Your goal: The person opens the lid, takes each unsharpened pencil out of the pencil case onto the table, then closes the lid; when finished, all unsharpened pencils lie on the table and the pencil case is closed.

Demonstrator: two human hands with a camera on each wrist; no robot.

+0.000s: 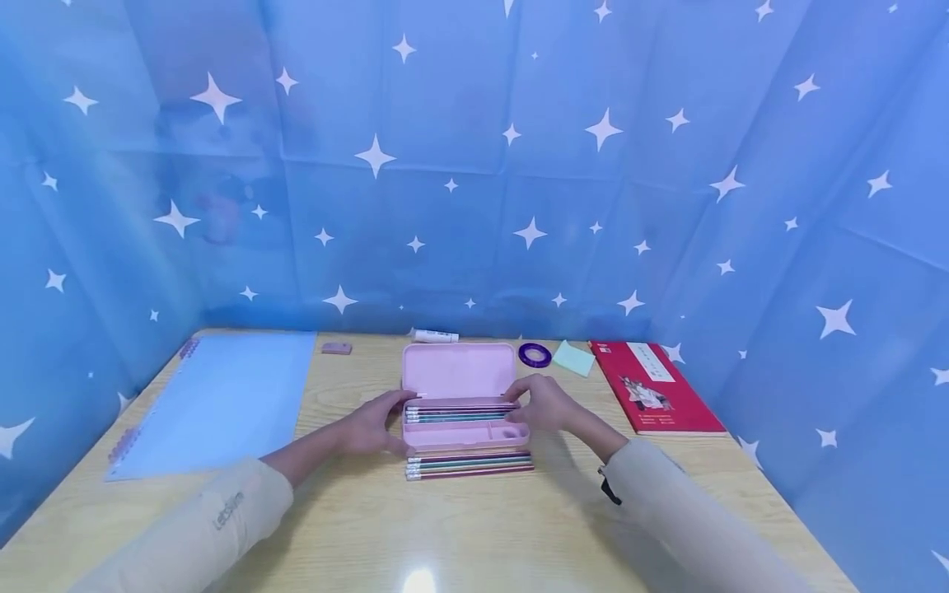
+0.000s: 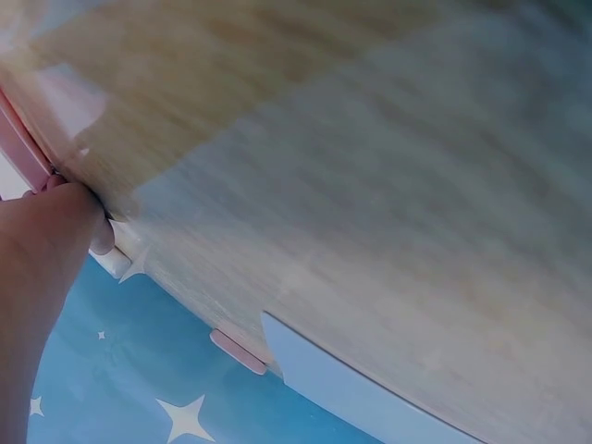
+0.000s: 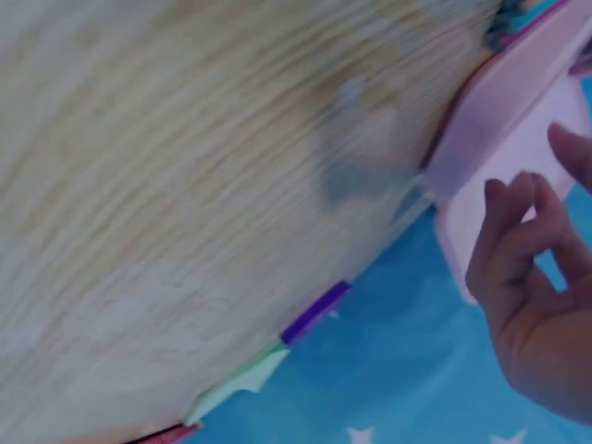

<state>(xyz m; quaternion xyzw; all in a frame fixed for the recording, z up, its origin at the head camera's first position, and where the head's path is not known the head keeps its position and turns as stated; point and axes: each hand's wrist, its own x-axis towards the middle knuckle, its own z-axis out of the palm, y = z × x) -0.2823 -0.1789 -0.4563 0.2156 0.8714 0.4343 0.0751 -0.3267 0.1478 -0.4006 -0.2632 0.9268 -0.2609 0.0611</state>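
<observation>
A pink pencil case [image 1: 460,371] stands with its lid raised on the wooden table. Several pencils [image 1: 452,414] lie side by side in its rear compartment. Directly in front, another row of pencils [image 1: 470,466] is on the table, white ends to the left. My left hand [image 1: 371,424] holds the case's left end, fingers at the back corner and thumb near the front one. Over the right end hovers my right hand [image 1: 544,402], near the tips of the pencils inside. In the right wrist view, that hand's bent fingers [image 3: 509,240] have nothing visible between them and the thumb.
Behind the case lies a white tube [image 1: 436,336]. A pink eraser [image 1: 337,348] and a pale blue sheet [image 1: 222,403] are to the left. Purple tape [image 1: 535,355], mint sticky notes [image 1: 574,359] and a red book [image 1: 656,387] are to the right. A starry blue curtain [image 1: 474,206] surrounds the table.
</observation>
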